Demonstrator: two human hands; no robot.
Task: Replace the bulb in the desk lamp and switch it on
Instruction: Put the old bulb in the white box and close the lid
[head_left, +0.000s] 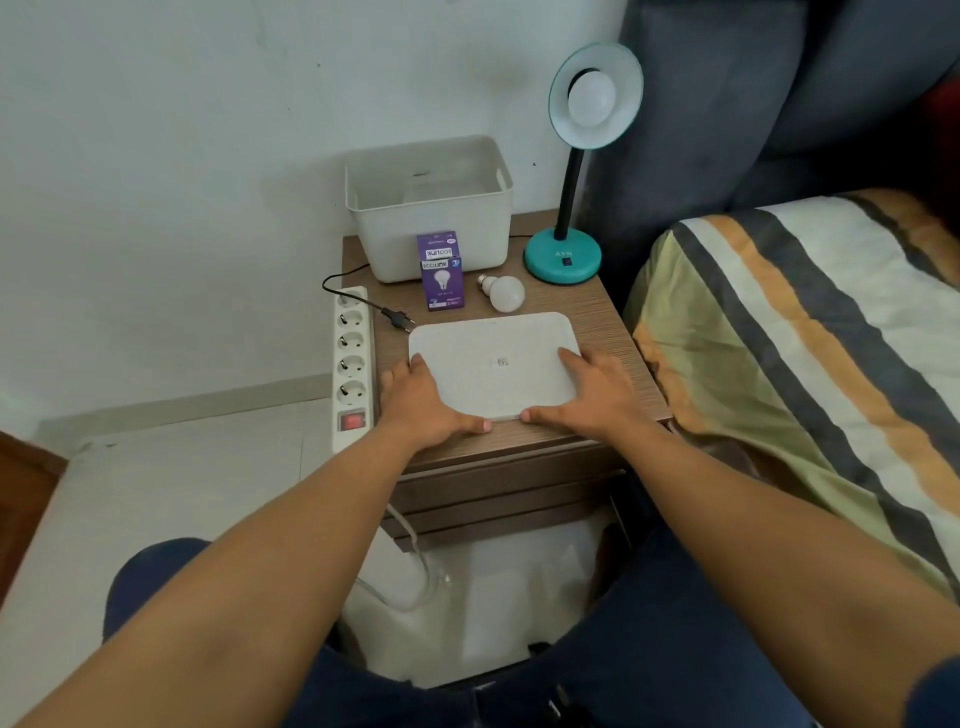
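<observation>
A teal desk lamp (563, 257) stands at the back right of the bedside table (602, 317), with a white bulb (592, 98) in its round shade. A loose white bulb (505, 293) lies on the table beside a purple bulb box (441, 280). The lamp's black plug (397, 318) lies unplugged next to a white power strip (353, 364). A flat white lid (493, 364) rests on the table's front. My left hand (426, 400) grips its left edge and my right hand (592, 397) grips its right edge.
An open white storage bin (498, 228) stands at the back of the table against the wall. A bed with a striped cover (805, 332) lies to the right, with a dark headboard (727, 104) behind the lamp. The power strip has a red switch (352, 421).
</observation>
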